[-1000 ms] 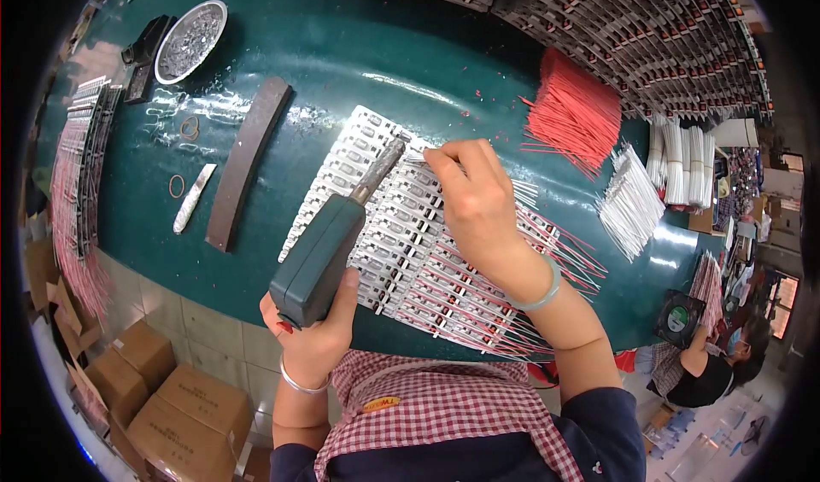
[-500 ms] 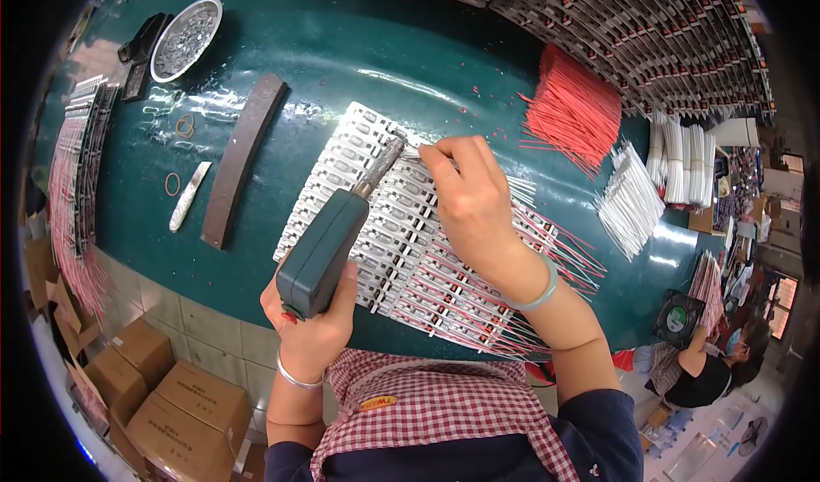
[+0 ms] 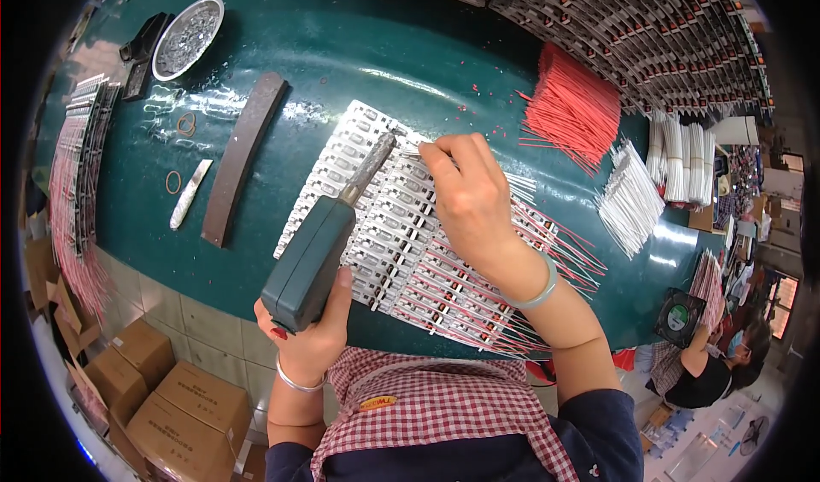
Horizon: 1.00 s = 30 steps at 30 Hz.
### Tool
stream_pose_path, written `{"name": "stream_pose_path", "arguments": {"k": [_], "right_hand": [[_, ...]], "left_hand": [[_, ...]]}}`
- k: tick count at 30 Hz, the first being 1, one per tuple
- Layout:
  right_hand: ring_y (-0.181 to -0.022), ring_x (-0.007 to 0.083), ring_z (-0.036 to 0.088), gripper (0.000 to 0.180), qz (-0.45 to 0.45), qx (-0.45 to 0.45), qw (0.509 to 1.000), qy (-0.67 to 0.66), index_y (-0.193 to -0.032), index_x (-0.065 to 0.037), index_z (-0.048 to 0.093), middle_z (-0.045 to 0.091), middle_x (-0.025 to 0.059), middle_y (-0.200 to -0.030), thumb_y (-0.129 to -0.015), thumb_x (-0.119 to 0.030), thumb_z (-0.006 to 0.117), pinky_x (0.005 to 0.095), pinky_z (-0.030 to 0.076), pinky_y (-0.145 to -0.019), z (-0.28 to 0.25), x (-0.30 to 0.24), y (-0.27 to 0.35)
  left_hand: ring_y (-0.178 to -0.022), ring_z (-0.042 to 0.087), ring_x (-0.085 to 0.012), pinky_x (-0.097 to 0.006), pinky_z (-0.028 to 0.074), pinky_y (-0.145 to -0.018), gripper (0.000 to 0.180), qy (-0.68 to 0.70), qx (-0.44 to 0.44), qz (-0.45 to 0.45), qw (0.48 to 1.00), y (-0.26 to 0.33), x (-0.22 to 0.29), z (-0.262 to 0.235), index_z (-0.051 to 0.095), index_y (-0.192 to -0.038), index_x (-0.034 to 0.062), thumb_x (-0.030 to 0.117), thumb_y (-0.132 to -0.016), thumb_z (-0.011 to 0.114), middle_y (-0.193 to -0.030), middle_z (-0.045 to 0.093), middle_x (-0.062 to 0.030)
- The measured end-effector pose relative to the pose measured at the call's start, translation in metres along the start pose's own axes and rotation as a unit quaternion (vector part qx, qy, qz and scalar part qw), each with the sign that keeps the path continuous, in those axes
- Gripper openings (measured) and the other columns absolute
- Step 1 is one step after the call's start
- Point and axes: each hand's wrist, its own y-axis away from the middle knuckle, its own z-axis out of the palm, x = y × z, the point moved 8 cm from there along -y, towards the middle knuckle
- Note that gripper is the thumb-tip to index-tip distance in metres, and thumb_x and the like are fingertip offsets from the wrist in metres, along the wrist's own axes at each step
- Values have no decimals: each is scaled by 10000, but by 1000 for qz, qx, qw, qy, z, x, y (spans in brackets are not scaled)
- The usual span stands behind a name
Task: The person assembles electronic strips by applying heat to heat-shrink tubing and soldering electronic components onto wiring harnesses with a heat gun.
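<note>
My left hand (image 3: 314, 345) is wrapped round the grip of a dark green soldering gun (image 3: 309, 264). Its greyish metal tip (image 3: 376, 162) points up and right, over a sheet of white switch-like parts (image 3: 329, 196) set in rows. Close to that tip, at the sheet's upper edge, my right hand (image 3: 470, 196) pinches a thin pale wire (image 3: 412, 151), mostly hidden by the fingers. White wire ends (image 3: 521, 190) show beyond this hand. Red and white wires (image 3: 478, 290) are laid across the lower rows and stick out to the right.
A bundle of red wires (image 3: 571, 111) and one of white wires (image 3: 630, 200) lie to the right. Stacked part sheets (image 3: 632, 29) fill the far right. Leftward are a dark curved bar (image 3: 245, 162), a metal bowl (image 3: 188, 40) and wired sheets (image 3: 77, 175). A co-worker (image 3: 705, 367) sits at right.
The soldering gun has drawn back down and left in my left hand, so its tip is farther from my right fingers. My right hand has barely moved.
</note>
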Motion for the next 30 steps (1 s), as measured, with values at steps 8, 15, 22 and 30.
{"name": "stream_pose_path", "arguments": {"k": [8,15,22,30], "right_hand": [[-854,268,578,327,-34,31,998,-45,-1008,57,657,597,122,-946,-682,30,641,358,511,-694,-3,-9,1],[-855,268,583,341,-35,15,999,-38,-1001,62,660,599,123,-931,-662,30,643,357,519,-708,-1,-11,1],[-852,264,582,331,-48,11,999,-21,-991,70,659,599,119,-923,-665,13,643,352,521,-709,0,-13,-1],[-851,265,582,324,-59,8,998,-6,-980,68,655,599,120,-918,-664,1,641,350,523,-705,2,-15,-2]], "left_hand": [[-578,582,-88,-230,450,-514,216,-30,-2,58,998,8,-3,-9,681,-1031,-48,-7,-831,754,-752,669,-47],[-694,656,-144,-250,518,-663,229,17,1,32,999,1,5,-3,701,-975,-51,-27,-755,759,-853,706,-91],[-702,629,-140,-253,507,-650,204,14,-34,34,999,-3,6,3,681,-954,-65,-52,-759,740,-860,683,-94],[-695,633,-150,-259,507,-645,189,-5,-30,61,998,-3,9,2,681,-941,-66,-51,-762,739,-855,684,-102]]}}
